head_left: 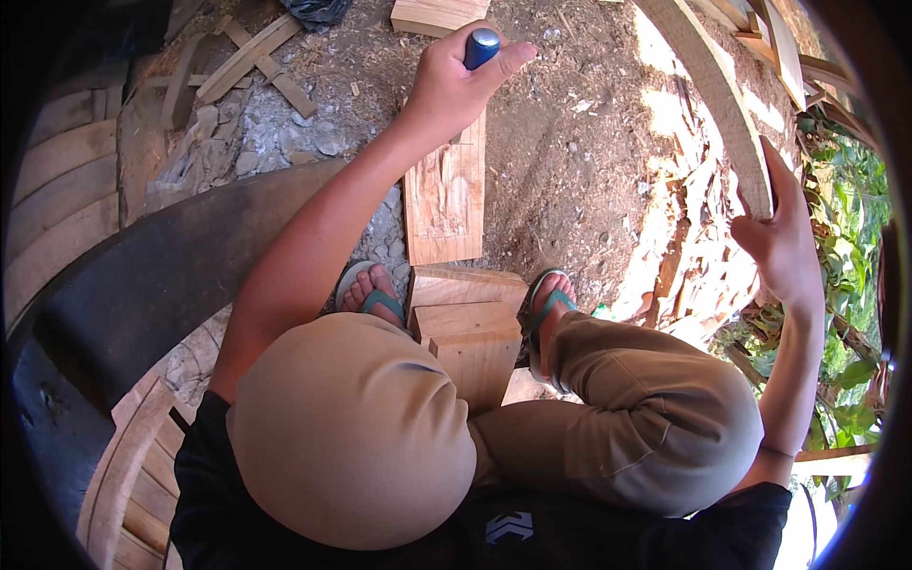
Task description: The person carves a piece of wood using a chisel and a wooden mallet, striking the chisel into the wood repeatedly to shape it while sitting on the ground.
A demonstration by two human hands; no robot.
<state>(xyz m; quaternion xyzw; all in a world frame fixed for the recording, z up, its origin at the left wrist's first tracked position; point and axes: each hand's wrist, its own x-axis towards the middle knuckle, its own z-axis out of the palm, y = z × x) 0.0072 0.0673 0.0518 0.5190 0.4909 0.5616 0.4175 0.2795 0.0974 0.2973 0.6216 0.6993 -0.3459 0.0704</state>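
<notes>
L hand point(442, 90), far ctr, wrapped round blue handle point(481, 52); R hand point(790, 252), at R, grips near end of long pale plank point(714, 87); wood blocks point(473, 347) btwn sandalled feet point(370, 287); greenery point(855, 256) R edge

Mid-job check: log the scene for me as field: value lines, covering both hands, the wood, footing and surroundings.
Left hand: closed around a blue handle with a metal cap; lower end hidden
Right hand: gripping the near end of a long pale wooden piece
Below left hand: wooden plank, rough-cut patch on its face
Between feet: wood blocks
Footwear: sandals with green straps
Ground: dirt, scattered chips
Right side: green leaves
</notes>
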